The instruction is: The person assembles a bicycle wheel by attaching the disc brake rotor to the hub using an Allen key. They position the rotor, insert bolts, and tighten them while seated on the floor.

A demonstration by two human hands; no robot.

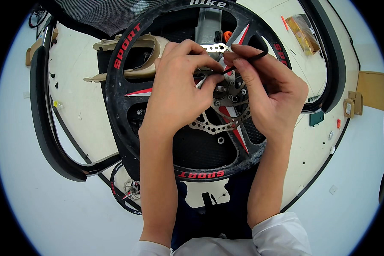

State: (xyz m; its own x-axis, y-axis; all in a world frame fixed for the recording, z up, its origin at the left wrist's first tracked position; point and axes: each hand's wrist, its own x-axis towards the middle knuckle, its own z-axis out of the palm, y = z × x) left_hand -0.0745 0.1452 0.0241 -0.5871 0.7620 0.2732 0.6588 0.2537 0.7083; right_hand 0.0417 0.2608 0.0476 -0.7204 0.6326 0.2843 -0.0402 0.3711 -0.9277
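A black spoked bike wheel (119,104) with red and white accents lies flat in front of me. A silver, perforated brake disc (209,127) is at its hub, partly covered by my hands. My right hand (275,89) grips a bent black hex key (260,54) between thumb and fingers. The key's straight arm slants down and left over the disc. My left hand (177,87) is closed in a pinch around that arm's end. Whether a small bolt is also in the pinch is hidden. Small bolts show around the hub (221,89).
Under the wheel is a black seat, with black armrests (57,145) on either side. A beige plastic bracket (147,55) lies beneath the rim. A second wheel (130,192) rests lower left. Small cartons (350,106) and a yellow packet (303,34) lie on the right.
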